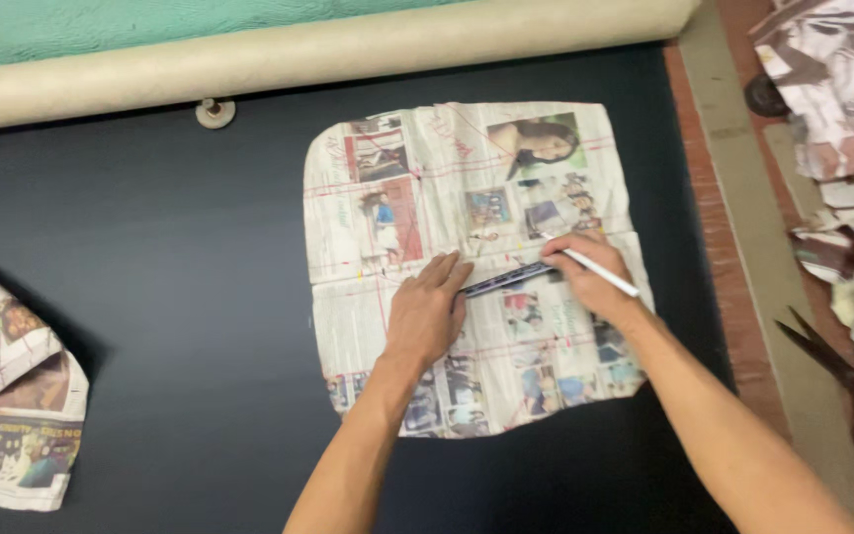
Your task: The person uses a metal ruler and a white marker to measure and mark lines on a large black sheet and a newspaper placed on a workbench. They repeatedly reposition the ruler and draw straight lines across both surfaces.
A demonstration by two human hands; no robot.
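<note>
No containers in view. Newspaper pattern sheet (467, 198) lies flat on black cloth (150, 247), centre frame. Left hand (427, 311) presses flat, fingers spread, on a dark ruler (506, 279) lying across the sheet's middle; ruler runs from its fingertips toward 2 o'clock. Right hand (585, 272), fingers pinched on a white pencil (600, 274), rests at the ruler's far end. Scissors (832, 371) at 3 o'clock, well apart. Folded newspaper pieces (12, 415) at 9 o'clock.

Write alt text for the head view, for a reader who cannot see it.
Two bare hands work on a newspaper sheet with rounded corners, spread on a black cloth: the left hand presses a dark ruler flat, the right hand holds a white pencil beside it. Scissors lie to the right.
</note>
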